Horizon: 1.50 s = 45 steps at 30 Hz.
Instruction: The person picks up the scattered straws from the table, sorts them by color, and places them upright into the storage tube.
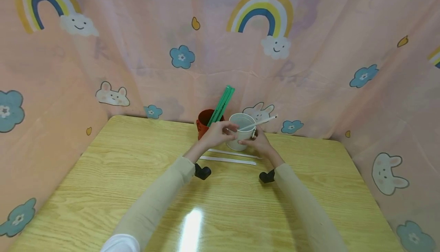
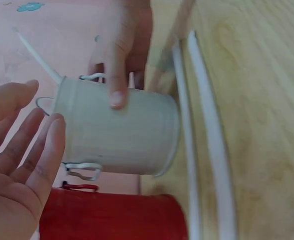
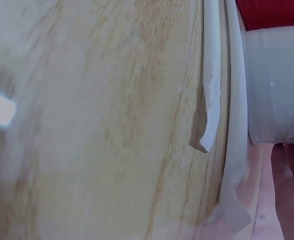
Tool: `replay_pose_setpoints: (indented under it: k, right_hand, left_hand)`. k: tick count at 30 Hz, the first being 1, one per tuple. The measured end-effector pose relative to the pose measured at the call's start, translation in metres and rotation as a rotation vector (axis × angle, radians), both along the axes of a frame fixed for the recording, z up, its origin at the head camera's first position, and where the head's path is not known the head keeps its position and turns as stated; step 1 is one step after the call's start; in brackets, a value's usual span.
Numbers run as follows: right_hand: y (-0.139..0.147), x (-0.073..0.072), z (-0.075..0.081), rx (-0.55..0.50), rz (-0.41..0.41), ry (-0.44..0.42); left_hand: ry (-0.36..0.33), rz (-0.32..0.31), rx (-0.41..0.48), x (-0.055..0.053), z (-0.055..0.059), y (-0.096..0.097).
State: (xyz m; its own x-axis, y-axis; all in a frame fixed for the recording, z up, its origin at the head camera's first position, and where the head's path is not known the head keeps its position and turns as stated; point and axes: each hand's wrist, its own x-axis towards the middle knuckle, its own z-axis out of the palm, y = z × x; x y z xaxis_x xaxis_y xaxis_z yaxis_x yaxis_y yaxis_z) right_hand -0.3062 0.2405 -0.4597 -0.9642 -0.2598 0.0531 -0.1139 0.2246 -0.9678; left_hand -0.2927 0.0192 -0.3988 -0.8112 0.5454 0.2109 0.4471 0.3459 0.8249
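A small white metal bucket (image 1: 237,145) with side handles stands near the table's back edge. One slim white stick (image 1: 262,122) leans in it, its end jutting past the rim to the right. My right hand (image 1: 261,143) holds the bucket from the right side; the left wrist view shows its thumb along the wall. With fingers spread and loosely bent, my left hand (image 2: 24,160) is beside the bucket's mouth, gripping nothing. Left of the white bucket is a red bucket (image 1: 203,128), partly behind my left hand, with flat green strips (image 1: 221,105) slanting out of it.
Two long white paper-wrapped sticks (image 1: 228,161) lie side by side on the wooden table (image 1: 137,160), in front of the buckets. A pink patterned curtain (image 1: 213,61) hangs behind the table and along its sides.
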Motion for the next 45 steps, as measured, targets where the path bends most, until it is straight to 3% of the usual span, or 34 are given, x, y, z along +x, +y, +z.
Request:
replay_pose_setpoints:
  k: [11,19,31,45]
  right_hand:
    - [0.000,0.000,-0.007,-0.012,-0.011,0.002]
    - [0.007,-0.013,-0.028,0.003,-0.029,0.015]
    - [0.009,-0.011,-0.025,-0.008,-0.027,0.036]
    - [0.006,-0.012,-0.024,-0.015,-0.016,0.045]
  left_hand:
    - [-0.070,-0.017,-0.071,0.006,-0.031,-0.005]
    - [-0.116,-0.022,-0.171,0.009,-0.047,-0.011]
    - [-0.175,-0.029,-0.183,0.010,-0.057,-0.018]
    - [-0.203,0.007,-0.299,0.008,-0.066,-0.024]
